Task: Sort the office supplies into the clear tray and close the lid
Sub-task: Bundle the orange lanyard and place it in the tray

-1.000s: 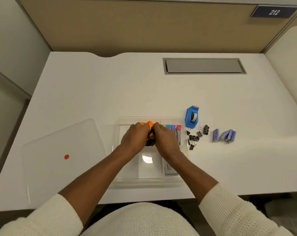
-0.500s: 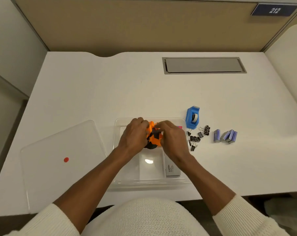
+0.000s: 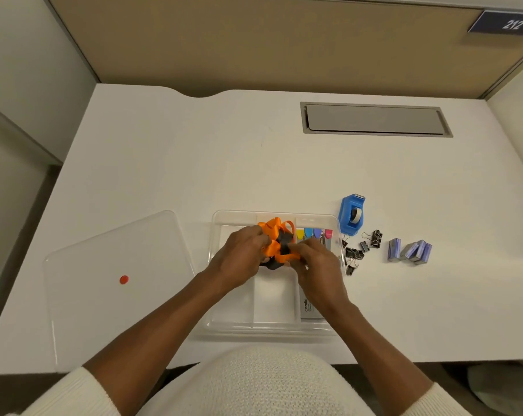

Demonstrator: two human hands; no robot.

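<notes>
While both hands meet over the clear tray [image 3: 215,295], the left hand [image 3: 239,259] and the right hand [image 3: 317,268] pinch a bunched orange-and-black strap [image 3: 276,246] between their fingertips, fingers closed on it from either side. The strap sits over the far half of the tray's middle section, crumpled into loops (no single long axis can be read; its orange loops rise toward the far rim, its black part hangs toward the person). The tray lies on the white desk [image 3: 194,163] with its long side running left to right, directly in front of the person. Coloured tabs [image 3: 312,233] stand in a row in its right compartment, and a white pack printed "camlin" [image 3: 308,307] lies lengthwise at the near right, partly under the right wrist. The clear lid [image 3: 104,265], marked with a red dot [image 3: 124,279], rests flat on the desk left of the tray, slightly rotated. Right of the tray stand a blue tape dispenser [image 3: 352,216], a scatter of black binder clips [image 3: 359,250] and, farther right, small purple boxes [image 3: 410,250].
</notes>
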